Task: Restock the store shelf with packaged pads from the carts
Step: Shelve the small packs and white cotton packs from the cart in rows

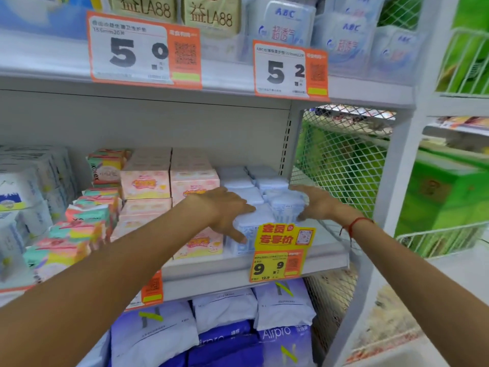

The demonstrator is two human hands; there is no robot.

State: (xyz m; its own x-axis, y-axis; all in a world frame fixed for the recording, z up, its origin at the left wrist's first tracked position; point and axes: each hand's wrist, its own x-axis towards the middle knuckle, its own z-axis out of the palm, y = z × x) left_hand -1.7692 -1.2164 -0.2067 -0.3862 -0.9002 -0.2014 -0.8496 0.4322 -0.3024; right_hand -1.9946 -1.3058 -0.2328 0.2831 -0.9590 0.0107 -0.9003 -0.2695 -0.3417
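Note:
Pale blue pad packs (pixel 260 189) stand in two rows at the right end of the middle shelf (pixel 328 250). My left hand (pixel 225 210) lies flat on the top and left side of the front pack (pixel 251 221), thumb down its face. My right hand (pixel 320 202) reaches in from the right with fingers spread and straight, touching the right-hand front pack (pixel 287 207). Neither hand grips anything. A yellow price tag (pixel 280 250) hides the lower front of these packs.
Pink boxed pads (pixel 169 181) stand left of the blue packs, and colourful packs (pixel 87 223) further left. White mesh (pixel 341 165) closes the shelf's right end. Blue and white Airpro bags (pixel 283 321) fill the shelf below. ABC packs (pixel 288 25) sit above.

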